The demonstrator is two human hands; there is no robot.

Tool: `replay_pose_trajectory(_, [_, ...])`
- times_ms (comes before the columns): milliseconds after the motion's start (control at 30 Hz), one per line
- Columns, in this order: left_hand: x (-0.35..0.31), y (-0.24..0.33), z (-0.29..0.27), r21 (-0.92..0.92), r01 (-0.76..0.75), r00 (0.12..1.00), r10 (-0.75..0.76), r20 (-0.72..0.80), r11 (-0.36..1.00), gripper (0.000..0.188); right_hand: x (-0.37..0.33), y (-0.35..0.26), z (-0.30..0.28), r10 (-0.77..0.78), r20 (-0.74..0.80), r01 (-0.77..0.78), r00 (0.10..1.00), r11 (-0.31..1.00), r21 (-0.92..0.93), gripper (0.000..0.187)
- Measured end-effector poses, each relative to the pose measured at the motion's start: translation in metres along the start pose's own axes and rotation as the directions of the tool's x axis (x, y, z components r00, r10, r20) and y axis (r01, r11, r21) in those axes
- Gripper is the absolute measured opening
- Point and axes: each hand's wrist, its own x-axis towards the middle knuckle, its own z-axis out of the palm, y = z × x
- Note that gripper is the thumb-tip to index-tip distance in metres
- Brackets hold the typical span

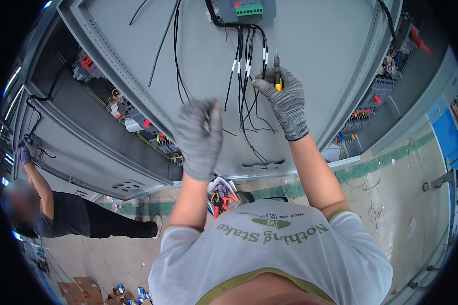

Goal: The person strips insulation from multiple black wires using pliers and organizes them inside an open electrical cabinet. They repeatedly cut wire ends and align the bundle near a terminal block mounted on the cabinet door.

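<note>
My right hand, in a grey knit glove, is closed round a pair of pliers with yellow on its handles. The dark narrow jaws point up, just right of a bundle of thin black wires. Several of these wires carry white sleeves and hang loose in front of the grey panel. My left hand, gloved alike and smeared by motion, is left of the bundle with its fingers curled in. Whatever lies between those fingers is too blurred to make out. At the top, a device with a green terminal block sits on the panel.
Metal frame rails flank the panel, with breakers and wiring on both sides. A container of red-handled tools stands below my left forearm. At far left another person reaches into a cabinet. Cardboard boxes lie at lower left.
</note>
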Motion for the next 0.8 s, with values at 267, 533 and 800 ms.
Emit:
replay_pose_trajectory(267, [0.105, -0.033, 0.056, -0.559, 0.52, 0.738, -0.01, 0.675, 0.646, 0.035, -0.002, 0.001, 0.009, -0.01, 0.015, 0.009, 1.0, 0.999, 0.046, 0.042])
replay_pose_trajectory(533, [0.121, -0.025, 0.084, -0.481, 0.482, 0.726, -0.027, 0.687, 0.732, 0.032, 0.003, 0.002, -0.002, 0.006, 0.005, -0.006, 1.0, 1.0, 0.024, 0.036])
replay_pose_trajectory(800, [0.133, -0.031, 0.093, -0.461, 0.462, 0.664, 0.049, 0.746, 0.758, 0.034, 0.018, -0.004, -0.027, 0.027, 0.123, -0.013, 0.992, 0.994, -0.111, 0.033])
